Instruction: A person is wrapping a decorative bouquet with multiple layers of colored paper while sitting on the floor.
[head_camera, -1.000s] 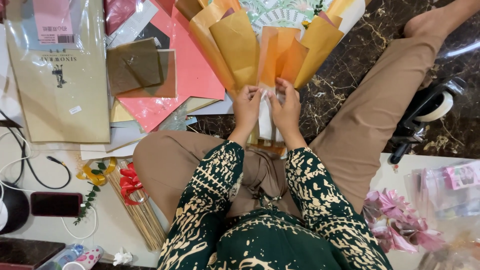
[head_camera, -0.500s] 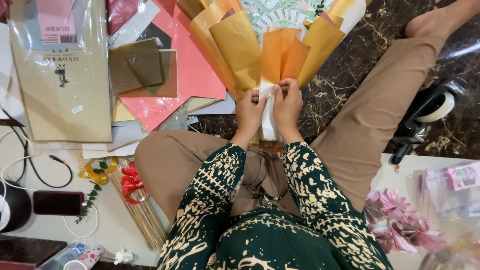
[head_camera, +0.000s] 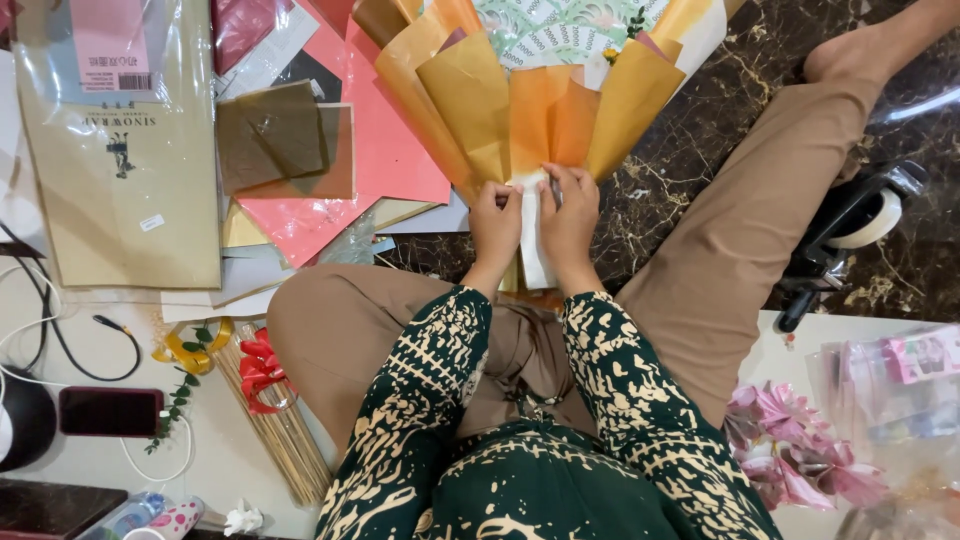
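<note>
The floor is dark marble, and the person sits on it cross-legged in tan trousers with a bouquet lying ahead between the knees. Its fan of orange and mustard wrapping sheets opens away from the body, patterned folded paper showing at the top, and narrows to a neck just in front of the hands.

To the left lies a heap of wrapping sheets, pink, brown and cream, partly in a clear packet. Nearer the left knee lie a bundle of sticks and a red ribbon. A tape dispenser stands by the right knee, well apart from the hands.

Both hands close on the neck of the bouquet. The left hand pinches the wrap from the left side; the right hand presses fingers on a white strip that runs down the stem toward the lap.

To do this well, I judge the left grip should stay firm so the pleats do not spread, while the right smooths the strip flat and snug along the neck. Pressing too hard may crease the sheets or skew the fan.
</note>
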